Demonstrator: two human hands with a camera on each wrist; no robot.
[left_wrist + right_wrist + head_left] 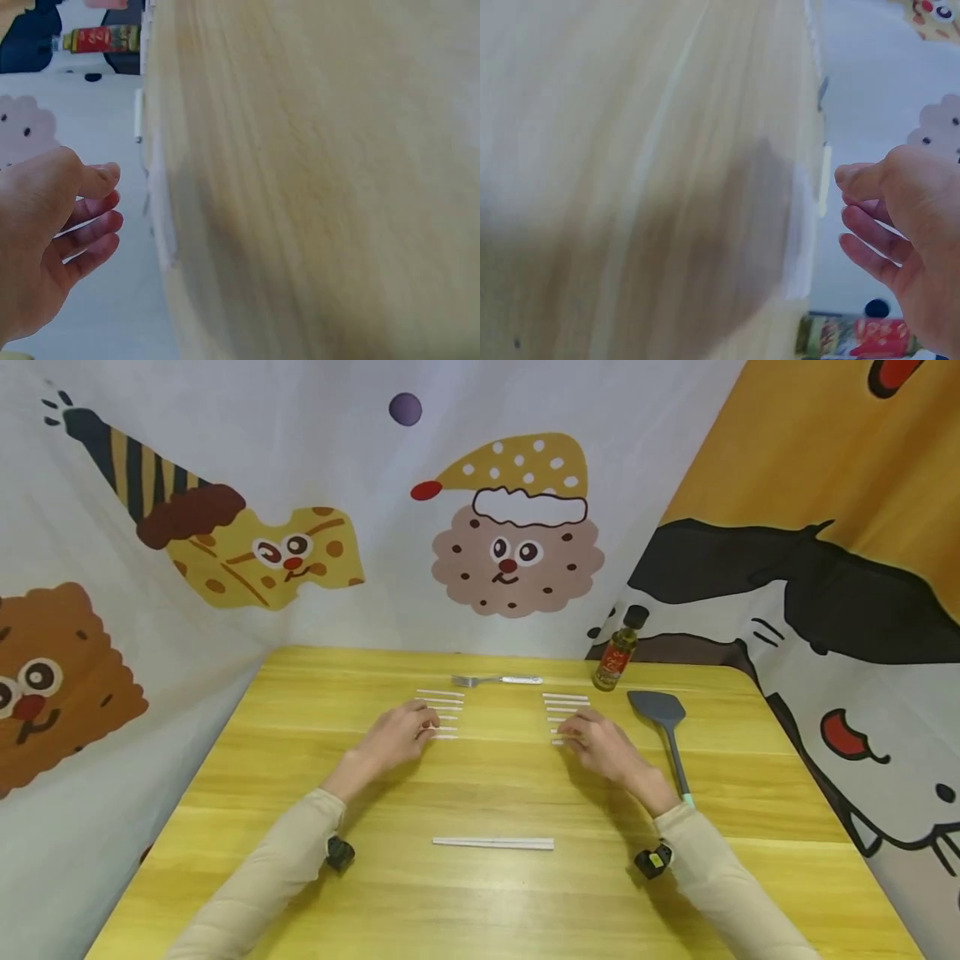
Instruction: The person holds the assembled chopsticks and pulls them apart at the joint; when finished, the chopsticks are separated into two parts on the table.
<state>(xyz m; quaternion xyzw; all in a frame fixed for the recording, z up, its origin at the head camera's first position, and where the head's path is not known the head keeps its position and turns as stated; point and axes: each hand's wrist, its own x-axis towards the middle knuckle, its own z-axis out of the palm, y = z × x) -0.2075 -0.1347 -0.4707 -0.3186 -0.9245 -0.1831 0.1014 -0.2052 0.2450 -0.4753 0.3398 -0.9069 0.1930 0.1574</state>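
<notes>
My left hand (397, 731) hovers over the near end of a left column of short white sticks (440, 693), partly covering several of them. Its fingers are loosely bent, and in the left wrist view the thumb (101, 178) stands apart from the fingers with nothing between them. Over a matching right column of white sticks (566, 697), my right hand (600, 742) covers the lower ones. The right wrist view shows its fingers (870, 251) relaxed and holding nothing. Nearer to me, a slim pair of white sticks like chopsticks (492, 842) lies side by side.
A fork (498, 680) with a white handle lies at the back of the wooden table (495, 910). Right of it stands a dark-capped bottle (615, 658) with a red label. A grey spatula (670, 727) lies beside my right hand. A printed cloth (390, 568) hangs behind.
</notes>
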